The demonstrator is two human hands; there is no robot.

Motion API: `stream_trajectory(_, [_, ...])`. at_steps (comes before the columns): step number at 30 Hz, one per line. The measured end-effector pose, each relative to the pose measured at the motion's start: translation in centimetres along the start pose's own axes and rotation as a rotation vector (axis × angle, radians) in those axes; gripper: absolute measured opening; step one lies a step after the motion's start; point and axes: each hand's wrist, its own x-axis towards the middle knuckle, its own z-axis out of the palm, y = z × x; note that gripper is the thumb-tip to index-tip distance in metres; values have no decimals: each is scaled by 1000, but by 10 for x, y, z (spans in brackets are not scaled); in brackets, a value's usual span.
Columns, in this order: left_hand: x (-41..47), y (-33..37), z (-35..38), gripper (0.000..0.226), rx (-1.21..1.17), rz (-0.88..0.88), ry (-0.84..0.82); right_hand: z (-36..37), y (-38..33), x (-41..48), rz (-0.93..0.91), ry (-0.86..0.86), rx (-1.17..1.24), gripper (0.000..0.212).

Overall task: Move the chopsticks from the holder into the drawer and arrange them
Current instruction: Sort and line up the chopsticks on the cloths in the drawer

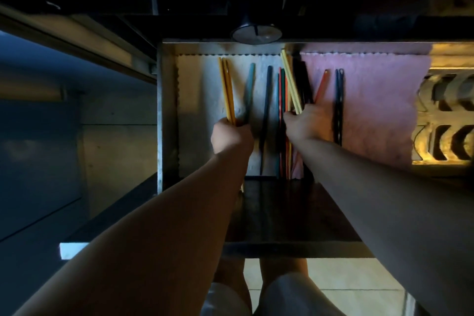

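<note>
Dimly lit, the drawer (168, 110) is being arranged: orange chopsticks (227, 84) are gripped by the left hand (230, 136), pale chopsticks (289, 79) by the right hand (305, 123). Laying them parallel seems called for next.

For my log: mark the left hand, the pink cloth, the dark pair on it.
left hand (230, 136), head view, its back.
pink cloth (379, 110), head view, bare patch.
dark pair (338, 110), head view, mid-shaft.

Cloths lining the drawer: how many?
2. A pale cloth covers the left half of the drawer; a pink cloth covers the right half. Chopsticks lie over their meeting edge, so anything under there may be hidden.
</note>
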Motion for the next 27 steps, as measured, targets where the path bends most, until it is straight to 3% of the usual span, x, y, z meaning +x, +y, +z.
stream_trajectory(3, [-2, 2, 4, 16, -2, -27, -10, -7, 0, -4, 13, -14, 120, 40])
stream_trajectory(8, [-10, 7, 14, 21, -101, -98, -34, -31, 7, -20, -13, 4, 331, 15])
stream_trajectory(11, [-20, 14, 24, 23, -147, -102, -71, -43, 12, -23, 57, 14, 452, 30])
stream_trajectory(14, [-28, 17, 32, 23, -138, -80, -53, -55, 17, -24, 91, -32, 588, 28])
stream_trajectory(19, [-40, 18, 37, 22, -15, 3, -37, -69, 25, -28, 129, -188, 765, 29])
stream_trajectory(27, [-63, 34, 51, 13, 58, 98, -199, -95, 33, -32, 218, -509, 989, 21])
